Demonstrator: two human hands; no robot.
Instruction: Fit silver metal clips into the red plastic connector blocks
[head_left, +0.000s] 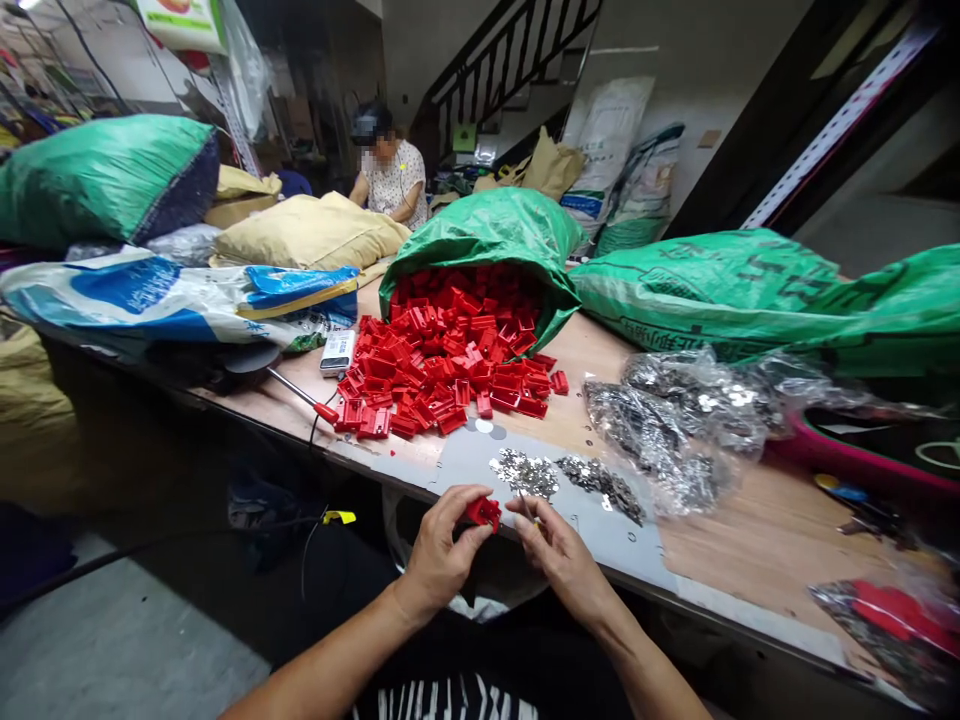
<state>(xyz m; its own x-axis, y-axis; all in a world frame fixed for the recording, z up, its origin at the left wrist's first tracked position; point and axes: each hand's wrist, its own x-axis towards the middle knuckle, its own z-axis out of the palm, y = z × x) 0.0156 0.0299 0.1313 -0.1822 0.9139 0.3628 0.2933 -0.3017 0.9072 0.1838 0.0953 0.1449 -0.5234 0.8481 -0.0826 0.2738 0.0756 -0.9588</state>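
Note:
My left hand point(444, 545) is closed around a small red plastic part point(484, 513) at the table's front edge. In my right hand point(561, 550), the thumb and fingers pinch a thin metal tool point(524, 503), its exact kind unclear, with a bit of yellow by the fingers. The tool's tip points toward a pile of small shiny metal pieces point(527, 472) just beyond. Right of that pile lies a darker heap of small metal pieces point(602, 485). Many similar red plastic parts point(442, 370) spill from a green sack point(487, 225) onto the table.
Clear plastic bags of metal pieces point(675, 430) lie to the right, near a pink-rimmed tray point(810, 450). Green sacks point(697, 295) line the back. A blue-white sack point(150, 300) sits left. A red-handled tool point(300, 395) juts over the edge. Another person point(394, 175) sits behind.

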